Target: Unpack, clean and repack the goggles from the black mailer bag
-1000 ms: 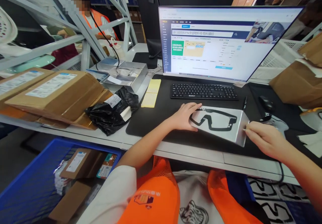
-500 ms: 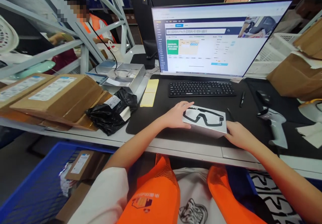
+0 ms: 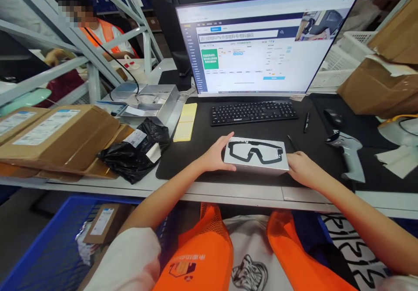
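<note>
A white box (image 3: 256, 155) printed with black-framed goggles is held between my two hands over the front of the black desk mat (image 3: 196, 164). My left hand (image 3: 217, 155) grips its left end, thumb and fingers spread around the edges. At the opposite end my right hand (image 3: 301, 166) is closed on the box, with some fingertips hidden behind it. Just beyond the right hand lies a thin dark pen-like item (image 3: 291, 143). The black keyboard (image 3: 254, 113) sits behind the box, below the lit monitor (image 3: 261, 64).
Left on the desk are cardboard boxes (image 3: 65, 138), a black plastic parcel (image 3: 137, 151) and a yellow notepad (image 3: 185, 122). To the right lie a barcode scanner (image 3: 349, 153), a mouse (image 3: 333, 117) and a marker (image 3: 306, 122). A blue crate (image 3: 35, 243) stands below. A co-worker (image 3: 104, 36) sits beyond the frame.
The head view has shifted a little, so most things appear farther left. The box's printed top now faces the camera more squarely; both hands keep their hold.
</note>
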The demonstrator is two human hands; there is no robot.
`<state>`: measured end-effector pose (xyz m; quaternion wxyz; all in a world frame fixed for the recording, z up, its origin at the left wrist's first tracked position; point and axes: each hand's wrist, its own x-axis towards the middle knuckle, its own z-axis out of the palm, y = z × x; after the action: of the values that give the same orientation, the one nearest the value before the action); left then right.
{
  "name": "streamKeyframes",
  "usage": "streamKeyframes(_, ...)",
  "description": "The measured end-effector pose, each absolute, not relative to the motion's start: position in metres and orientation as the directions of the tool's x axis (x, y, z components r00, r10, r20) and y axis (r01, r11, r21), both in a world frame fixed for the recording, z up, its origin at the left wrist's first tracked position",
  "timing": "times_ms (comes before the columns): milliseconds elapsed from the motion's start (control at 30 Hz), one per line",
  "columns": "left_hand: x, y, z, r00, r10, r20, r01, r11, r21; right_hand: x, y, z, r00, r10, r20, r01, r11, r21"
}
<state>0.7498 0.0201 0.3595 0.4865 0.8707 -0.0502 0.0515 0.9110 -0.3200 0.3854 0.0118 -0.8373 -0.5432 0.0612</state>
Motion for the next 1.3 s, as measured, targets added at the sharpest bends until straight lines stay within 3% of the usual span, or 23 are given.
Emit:
streamKeyframes(233,0.738,0.028,0.37,0.992,-0.066,0.11,-0.128,-0.55,0.825,0.916,-0.328,0.379,0.254,0.965,0.072,0.953,-0.237,-0.186)
streamKeyframes(333,0.729,0.033,0.369,1.0,-0.02,0.021,-0.028,-0.455,0.89,0.912,-0.325,0.38,0.183,0.979,0.086,0.95,-0.153,-0.272)
streamKeyframes(467,0.72,0.038,0.366,0.999,0.022,-0.032,0.038,-0.335,0.941,0.913,-0.316,0.386,0.142,0.977,0.161,0.957,-0.094,-0.274)
streamKeyframes(667,0.716,0.042,0.364,0.997,0.082,0.015,0.02,-0.405,0.914,0.923,-0.304,0.39,0.124,0.976,0.179,0.964,-0.075,-0.256)
streamKeyframes(1067,0.707,0.05,0.361,0.994,0.1,0.047,-0.009,-0.351,0.936,0.926,-0.297,0.39,0.105,0.984,0.141,0.969,-0.07,-0.237)
streamKeyframes(1200,0.708,0.048,0.356,0.993,0.113,0.035,0.001,-0.303,0.953,0.93,-0.293,0.385,0.158,0.978,0.137,0.945,-0.11,-0.307)
streamKeyframes(1300,0.712,0.043,0.349,0.989,0.143,0.021,0.013,-0.234,0.972,0.933,-0.287,0.376,0.295,0.951,0.095,0.848,-0.214,-0.485)
